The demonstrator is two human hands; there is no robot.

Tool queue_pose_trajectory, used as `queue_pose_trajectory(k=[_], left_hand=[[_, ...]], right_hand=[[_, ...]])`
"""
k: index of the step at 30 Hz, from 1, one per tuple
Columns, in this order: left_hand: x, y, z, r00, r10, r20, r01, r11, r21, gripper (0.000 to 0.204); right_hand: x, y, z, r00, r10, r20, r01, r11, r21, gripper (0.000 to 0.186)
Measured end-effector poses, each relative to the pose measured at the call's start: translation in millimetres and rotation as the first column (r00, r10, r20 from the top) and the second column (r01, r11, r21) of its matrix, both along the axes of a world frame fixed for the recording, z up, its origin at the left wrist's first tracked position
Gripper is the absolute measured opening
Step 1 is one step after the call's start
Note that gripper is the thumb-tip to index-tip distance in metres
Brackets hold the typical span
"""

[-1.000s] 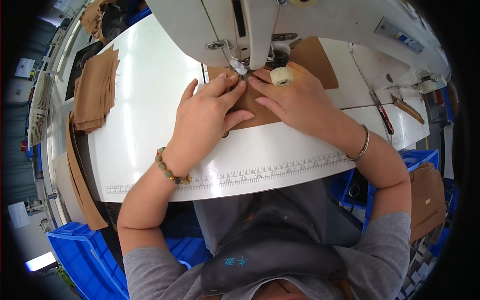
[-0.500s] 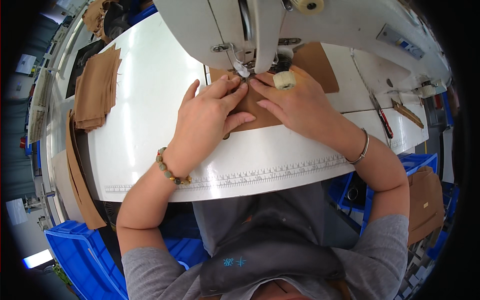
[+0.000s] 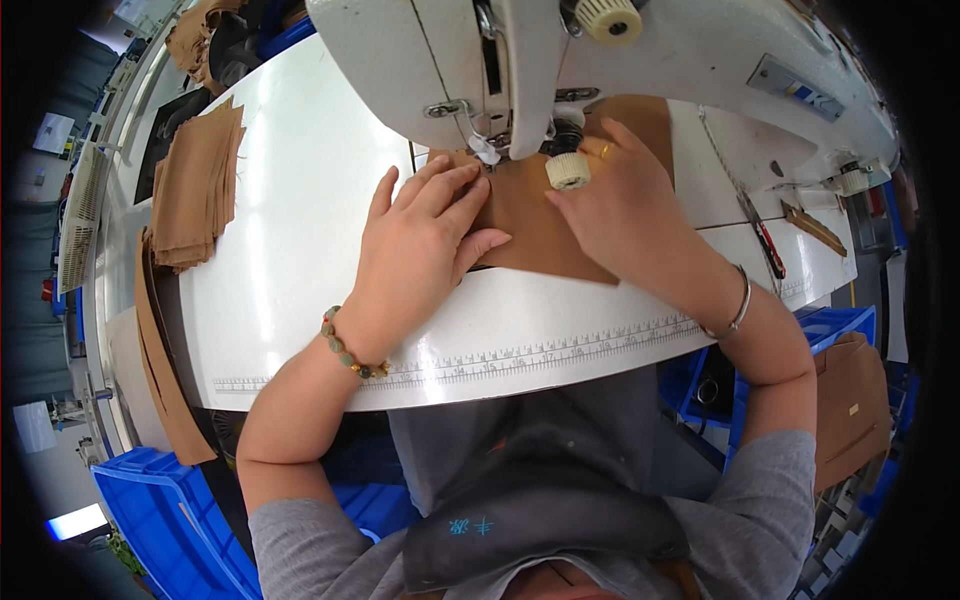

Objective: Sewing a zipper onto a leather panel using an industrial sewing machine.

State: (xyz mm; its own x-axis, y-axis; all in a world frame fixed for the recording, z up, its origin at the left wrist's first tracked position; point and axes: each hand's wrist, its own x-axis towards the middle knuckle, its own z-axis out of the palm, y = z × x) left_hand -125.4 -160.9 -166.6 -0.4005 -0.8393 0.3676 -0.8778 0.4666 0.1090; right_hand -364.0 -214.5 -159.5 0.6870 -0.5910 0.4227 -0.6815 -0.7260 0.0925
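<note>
A brown fabric piece [image 3: 540, 228] lies on the white sewing table, under the needle area of a sewing machine [image 3: 440, 60]. My left hand [image 3: 420, 225] rests flat on its left part, fingers stretched toward the presser foot [image 3: 488, 155] and thumb spread. To the right of the needle, my right hand [image 3: 630, 195] lies over the fabric with thumb and fingers apart. A cream knob [image 3: 568, 171] on the machine covers part of its fingers. More brown fabric [image 3: 640, 120] shows behind that hand.
At the left sit a stack of brown fabric pieces [image 3: 195, 190] and a long brown strip [image 3: 165, 370]. Red-handled tweezers or snips [image 3: 770, 250] lie at the right. A printed ruler [image 3: 540, 352] follows the front edge; blue bins [image 3: 170, 510] stand below.
My right hand has moved right, away from the needle. The fabric has turned, its near corner now reaching further right and toward me. My left hand has hardly moved.
</note>
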Motion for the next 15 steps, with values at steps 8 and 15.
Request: queue_pose_trajectory(k=[8,15], left_hand=[[1,7,4,0.994,-0.08,-0.08,0.084,0.995,0.049,0.057],[4,4,3,0.991,-0.074,-0.11,0.083,0.993,0.081,0.062]], right_hand=[[12,69,10,0.948,0.252,-0.194,-0.25,0.968,0.034,0.045],[12,75,4,0.959,0.27,-0.091,-0.271,0.963,0.008,0.044]])
